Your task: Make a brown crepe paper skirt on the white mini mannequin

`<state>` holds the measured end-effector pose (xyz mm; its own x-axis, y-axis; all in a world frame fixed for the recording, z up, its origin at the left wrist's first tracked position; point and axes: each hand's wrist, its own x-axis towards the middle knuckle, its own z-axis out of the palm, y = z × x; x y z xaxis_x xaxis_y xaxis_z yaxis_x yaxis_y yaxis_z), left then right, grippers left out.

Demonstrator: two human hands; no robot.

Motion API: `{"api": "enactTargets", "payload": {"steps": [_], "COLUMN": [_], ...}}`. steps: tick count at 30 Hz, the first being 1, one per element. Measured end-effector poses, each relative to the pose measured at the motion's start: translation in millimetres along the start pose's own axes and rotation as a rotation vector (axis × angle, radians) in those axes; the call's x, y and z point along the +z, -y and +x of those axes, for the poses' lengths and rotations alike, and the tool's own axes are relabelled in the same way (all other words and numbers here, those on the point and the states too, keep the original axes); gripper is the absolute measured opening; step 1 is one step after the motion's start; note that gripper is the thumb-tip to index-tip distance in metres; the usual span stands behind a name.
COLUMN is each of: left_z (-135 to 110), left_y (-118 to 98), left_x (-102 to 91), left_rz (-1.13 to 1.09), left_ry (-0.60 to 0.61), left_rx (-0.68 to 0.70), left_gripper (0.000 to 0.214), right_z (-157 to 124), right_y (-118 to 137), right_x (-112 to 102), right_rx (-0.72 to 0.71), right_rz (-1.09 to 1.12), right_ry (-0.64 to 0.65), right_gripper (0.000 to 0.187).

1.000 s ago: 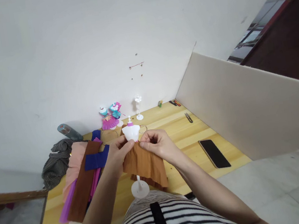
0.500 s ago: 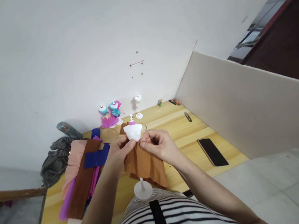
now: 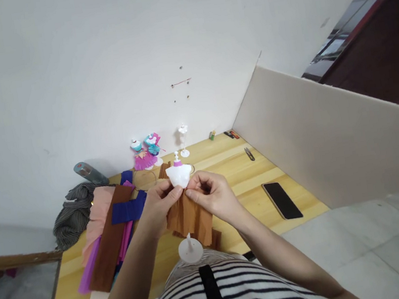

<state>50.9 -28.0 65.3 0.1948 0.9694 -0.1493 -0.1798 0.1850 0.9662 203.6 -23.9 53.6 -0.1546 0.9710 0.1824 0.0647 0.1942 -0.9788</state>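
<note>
Left hand (image 3: 157,206) and right hand (image 3: 212,195) fingers both pinch the brown paper (image 3: 191,218) just under the mannequin (image 3: 180,175), and it looks light, floppy and tear-prone, so I'd grip its gathered top.

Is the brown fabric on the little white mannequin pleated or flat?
Pleated. The brown fabric shows vertical folds fanning down from the waist of the mannequin, where the left hand and right hand pinch it.

The small white mannequin bust (image 3: 179,174) in your grip stands upright on a thin post with a round white base (image 3: 191,251), a pink cap at its neck. The brown pleated paper (image 3: 191,217) you pinch at its waist hangs like a skirt, flaring around the post.
</note>
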Motion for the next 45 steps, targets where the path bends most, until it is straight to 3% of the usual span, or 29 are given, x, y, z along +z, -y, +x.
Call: {"api": "enactTargets", "payload": {"steps": [8, 18, 28, 37, 45], "left_z": [-0.2, -3.9, -0.1, -0.2, -0.2], "left_y": [5.4, 3.5, 9.5, 10.1, 14.9], "left_x": [-0.2, 0.5, -6.6, -12.3, -12.0], "left_rz": [0.002, -0.011, 0.03, -0.068, 0.015], "left_ry": [-0.003, 0.058, -0.062, -0.077, -0.107], "left_rx": [0.013, 0.019, 0.003, -0.033, 0.0], "left_gripper": [0.022, 0.023, 0.019, 0.028, 0.022], "right_z": [0.6, 0.6, 18.8, 16.9, 15.2], "right_y": [1.8, 6.4, -7.8, -11.9, -15.8], "right_x": [0.4, -1.9, 2.0, -0.1, 3.8], "right_rx": [-0.03, -0.029, 0.056, 0.064, 0.066], "right_rz": [-0.101, -0.089, -0.147, -0.028, -0.051], "right_ry": [-0.047, -0.011, -0.011, 0.149, 0.097], "right_gripper": [0.016, 0.022, 0.03, 0.024, 0.02]}}
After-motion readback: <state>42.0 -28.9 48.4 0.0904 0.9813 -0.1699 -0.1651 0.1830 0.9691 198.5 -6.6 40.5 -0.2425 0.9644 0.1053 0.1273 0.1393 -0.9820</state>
